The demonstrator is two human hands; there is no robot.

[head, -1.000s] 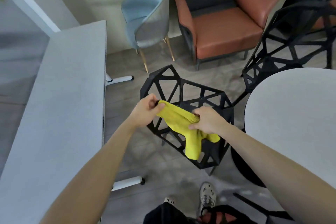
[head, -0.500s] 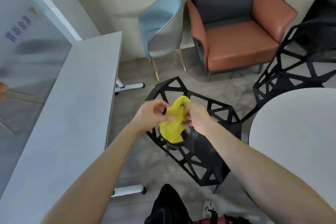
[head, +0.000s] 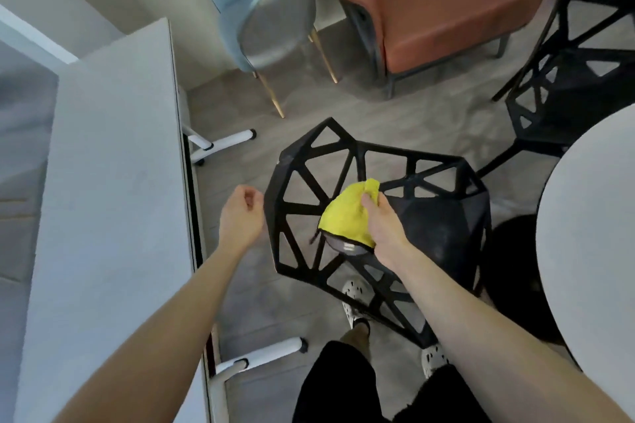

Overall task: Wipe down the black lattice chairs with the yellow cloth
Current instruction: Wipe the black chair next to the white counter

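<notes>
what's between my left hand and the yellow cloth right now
In the head view, only the rim of the near black lattice chair: struts and gaps showing floor. The left hand is empty; the right hand holds the yellow cloth.

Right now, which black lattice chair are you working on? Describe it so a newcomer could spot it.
Between the long grey table on the left and the round white table on the right stands a black lattice chair. Unlike the second lattice chair farther back, it has the yellow cloth held over it by the right hand.
</notes>
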